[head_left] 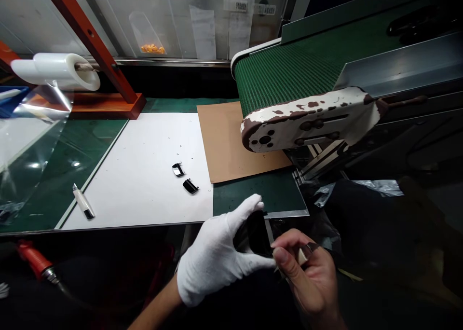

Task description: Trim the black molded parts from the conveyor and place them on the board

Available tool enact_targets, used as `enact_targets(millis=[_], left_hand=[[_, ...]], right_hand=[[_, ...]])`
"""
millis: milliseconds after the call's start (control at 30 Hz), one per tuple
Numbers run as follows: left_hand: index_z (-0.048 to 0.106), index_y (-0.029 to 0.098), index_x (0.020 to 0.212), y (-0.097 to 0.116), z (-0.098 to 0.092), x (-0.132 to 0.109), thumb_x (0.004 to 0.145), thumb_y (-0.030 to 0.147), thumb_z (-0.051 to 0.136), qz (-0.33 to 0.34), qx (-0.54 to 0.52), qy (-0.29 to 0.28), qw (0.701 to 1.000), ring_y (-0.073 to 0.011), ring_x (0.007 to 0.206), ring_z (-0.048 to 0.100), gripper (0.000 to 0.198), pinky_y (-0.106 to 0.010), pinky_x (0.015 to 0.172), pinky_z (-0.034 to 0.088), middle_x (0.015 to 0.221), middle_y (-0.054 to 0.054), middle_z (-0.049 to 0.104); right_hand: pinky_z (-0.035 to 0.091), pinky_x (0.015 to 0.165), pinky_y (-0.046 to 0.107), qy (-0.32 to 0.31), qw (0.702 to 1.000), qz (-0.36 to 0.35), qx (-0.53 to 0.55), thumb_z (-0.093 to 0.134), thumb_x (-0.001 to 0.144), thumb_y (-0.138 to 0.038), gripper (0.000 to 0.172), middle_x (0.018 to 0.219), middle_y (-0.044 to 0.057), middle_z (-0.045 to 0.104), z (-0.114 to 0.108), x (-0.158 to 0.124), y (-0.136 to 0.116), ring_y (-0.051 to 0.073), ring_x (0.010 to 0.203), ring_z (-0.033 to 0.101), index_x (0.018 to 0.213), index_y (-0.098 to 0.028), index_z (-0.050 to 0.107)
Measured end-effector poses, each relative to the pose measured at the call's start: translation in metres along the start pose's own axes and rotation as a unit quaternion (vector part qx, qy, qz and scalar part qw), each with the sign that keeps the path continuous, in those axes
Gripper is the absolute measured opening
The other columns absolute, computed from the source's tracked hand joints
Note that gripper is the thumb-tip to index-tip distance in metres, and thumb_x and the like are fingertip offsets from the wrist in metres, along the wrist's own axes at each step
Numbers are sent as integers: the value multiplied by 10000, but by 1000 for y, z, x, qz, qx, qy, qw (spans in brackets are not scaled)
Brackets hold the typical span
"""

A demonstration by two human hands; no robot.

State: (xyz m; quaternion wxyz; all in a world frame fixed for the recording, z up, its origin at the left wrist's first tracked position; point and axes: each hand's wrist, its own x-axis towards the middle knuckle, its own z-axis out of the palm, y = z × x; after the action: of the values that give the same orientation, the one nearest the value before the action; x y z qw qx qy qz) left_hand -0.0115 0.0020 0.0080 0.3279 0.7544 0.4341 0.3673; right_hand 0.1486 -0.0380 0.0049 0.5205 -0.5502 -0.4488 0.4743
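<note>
My left hand [220,248], in a white glove, grips a dark, flat, black part [257,233] by its edges between thumb and fingers, just beyond the table's front edge. Close against its lower right side is my bare right hand [307,272], with thumb and forefinger pinched together. A slim, pale beige tool [302,256] shows between its fingers; its exact kind is hidden. On the white sheet [152,175] lie two small glossy black parts, one [177,170] behind the other [190,186], with tiny dark scraps scattered around them.
A green conveyor belt [289,74] overhangs a cardboard sheet [231,146] at right. A white pen-like cutter [83,202] lies at left. Behind it, a roll of clear film [58,71] hangs on a red stand [94,45]. A red-handled air tool [34,261] hangs below.
</note>
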Motion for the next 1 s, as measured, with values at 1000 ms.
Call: enact_targets(millis=[1000], left_hand=[[323, 247, 1394, -40, 9, -2, 669, 304, 808, -4, -1, -14, 1000, -233, 1094, 634, 875, -359, 921, 541, 1239, -118, 622]], right_hand=[[176, 415, 243, -107, 992, 50, 42, 635, 820, -391, 221, 544, -64, 380, -2, 18, 62, 74, 450, 246, 755, -182, 600]])
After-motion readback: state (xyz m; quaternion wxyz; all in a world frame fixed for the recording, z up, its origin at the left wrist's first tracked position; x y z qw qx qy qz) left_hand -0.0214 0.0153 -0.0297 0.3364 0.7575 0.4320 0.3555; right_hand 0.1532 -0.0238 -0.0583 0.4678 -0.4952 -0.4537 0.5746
